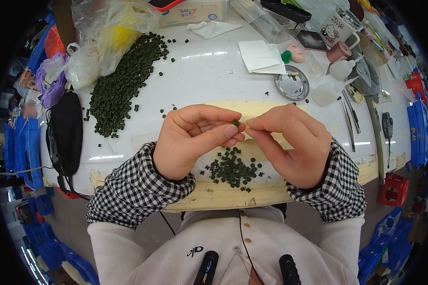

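Observation:
My left hand [188, 140] pinches a small dark green part [236, 123] between thumb and forefinger, above the table's near side. Close beside it, the thumb and forefinger of my right hand [297, 142] are pressed together; whatever they hold is too small to make out. Below and between my hands lies a small pile of dark green round parts [233, 168], some with notched edges. A much larger heap of the same kind of parts [121, 85] spreads over the far left of the table.
A round metal dish [291, 83] and folded white tissue [261, 57] lie beyond my right hand. Tweezers [346, 124] rest at the right, near squeeze bottles [325, 94] and a mug [337, 29]. Plastic bags [119, 40] and a black pouch [67, 133] sit at the left.

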### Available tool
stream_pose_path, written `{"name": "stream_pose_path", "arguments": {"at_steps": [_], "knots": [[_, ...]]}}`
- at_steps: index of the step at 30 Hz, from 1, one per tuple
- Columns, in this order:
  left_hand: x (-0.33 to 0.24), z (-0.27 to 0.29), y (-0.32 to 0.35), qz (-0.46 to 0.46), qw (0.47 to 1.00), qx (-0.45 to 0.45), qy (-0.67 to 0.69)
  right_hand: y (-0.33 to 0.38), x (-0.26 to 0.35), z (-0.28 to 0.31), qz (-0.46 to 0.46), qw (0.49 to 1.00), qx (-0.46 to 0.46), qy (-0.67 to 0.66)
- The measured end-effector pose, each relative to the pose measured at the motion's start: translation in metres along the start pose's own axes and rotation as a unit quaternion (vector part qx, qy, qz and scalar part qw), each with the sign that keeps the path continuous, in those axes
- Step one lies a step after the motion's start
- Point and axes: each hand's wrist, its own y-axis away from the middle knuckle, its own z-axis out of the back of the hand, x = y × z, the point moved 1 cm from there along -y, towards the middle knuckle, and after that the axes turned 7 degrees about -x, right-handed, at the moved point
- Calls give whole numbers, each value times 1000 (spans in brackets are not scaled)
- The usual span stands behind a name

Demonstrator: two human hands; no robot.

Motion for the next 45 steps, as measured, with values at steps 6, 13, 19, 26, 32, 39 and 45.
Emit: {"name": "stream_pose_path", "arguments": {"at_steps": [6, 13, 19, 26, 32, 39, 45], "knots": [[-1, 0, 0, 25, 999, 12, 20, 0, 0, 3, -54, 997, 22, -40], [1, 1, 0, -18, 1000, 1, -4, 4, -5, 0, -128, 986, 36, -104], [1, 0, 2, -31, 999, -6, -3, 7, -3, -5, -227, 954, 14, -196], [-2, -4, 5, -28, 999, 1, -36, 8, -4, -3, -195, 964, 44, -174], [0, -2, 6, -27, 999, 5, -20, 4, -3, -2, -99, 990, 48, -91], [2, -3, 5, -8, 1000, -3, 20, 6, 1, -4, -56, 997, 38, -29], [3, -3, 5, -5, 1000, -7, 26, 6, 0, -5, -53, 997, 46, -39]]}}
